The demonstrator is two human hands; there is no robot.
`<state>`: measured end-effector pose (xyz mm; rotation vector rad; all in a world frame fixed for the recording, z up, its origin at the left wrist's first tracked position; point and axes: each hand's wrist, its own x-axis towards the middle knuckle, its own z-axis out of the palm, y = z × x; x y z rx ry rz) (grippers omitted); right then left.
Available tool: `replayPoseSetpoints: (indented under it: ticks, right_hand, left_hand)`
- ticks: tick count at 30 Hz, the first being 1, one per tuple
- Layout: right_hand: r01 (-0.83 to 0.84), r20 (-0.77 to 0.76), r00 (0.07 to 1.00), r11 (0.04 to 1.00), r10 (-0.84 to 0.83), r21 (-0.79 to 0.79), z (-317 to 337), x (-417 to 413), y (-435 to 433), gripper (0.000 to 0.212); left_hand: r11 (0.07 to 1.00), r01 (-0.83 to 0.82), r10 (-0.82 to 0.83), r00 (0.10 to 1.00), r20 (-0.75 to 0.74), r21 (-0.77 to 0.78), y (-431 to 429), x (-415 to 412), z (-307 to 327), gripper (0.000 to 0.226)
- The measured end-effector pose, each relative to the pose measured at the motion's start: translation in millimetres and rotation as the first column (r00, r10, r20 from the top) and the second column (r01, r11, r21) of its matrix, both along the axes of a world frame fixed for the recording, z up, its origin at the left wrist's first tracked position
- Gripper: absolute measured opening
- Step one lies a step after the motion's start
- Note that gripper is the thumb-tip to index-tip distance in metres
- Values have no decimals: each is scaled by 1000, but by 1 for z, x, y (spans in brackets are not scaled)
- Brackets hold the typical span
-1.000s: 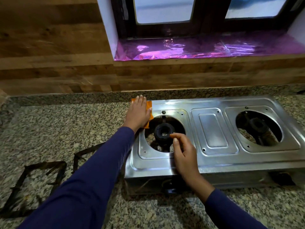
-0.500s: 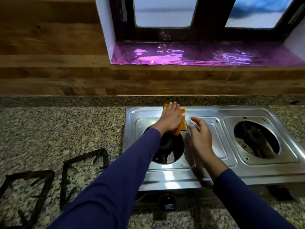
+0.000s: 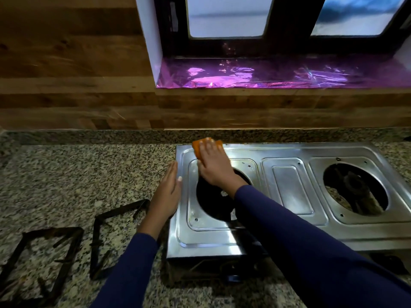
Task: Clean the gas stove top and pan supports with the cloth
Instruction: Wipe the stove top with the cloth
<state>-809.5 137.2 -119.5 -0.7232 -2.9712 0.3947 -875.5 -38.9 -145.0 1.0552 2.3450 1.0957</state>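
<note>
The steel gas stove [image 3: 289,192] lies on the granite counter with its pan supports off. An orange cloth [image 3: 196,148] sits at the stove's back left corner, and my right hand [image 3: 213,167] presses flat on it with straight fingers, the arm crossing the left burner opening [image 3: 211,203]. Flat and straight-fingered, my left hand [image 3: 166,196] rests against the stove's left edge. Two black square pan supports [image 3: 120,211] [image 3: 53,231] lie on the counter to the left.
The right burner opening [image 3: 355,187] is uncovered. A wooden wall rises behind the counter [image 3: 77,174], with a window sill lined in purple foil [image 3: 266,76] above the stove. Black knobs show on the stove's front.
The cloth has passed from my left hand to my right and moved left to the stove's back corner. My left hand has gone to the stove's left edge.
</note>
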Motion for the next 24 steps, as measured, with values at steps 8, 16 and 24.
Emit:
replayPoseSetpoints:
  ticks: [8,16,24]
  right_hand:
    - [-179,-59,983,981,174,-74,2,10,21,56]
    - [457,-117,874,880,-471,-133,-15,89,48,55]
    - [-104,-11,995,986,104,-129,6,0,21,59]
  left_hand:
    - [999,-19,18,999,28,33,-1,3,-1,54]
    - [999,-37,39,998,-52,35,-1,3,-6,54]
    - [999,-35,36,996,-82,17,0,2,-9,54]
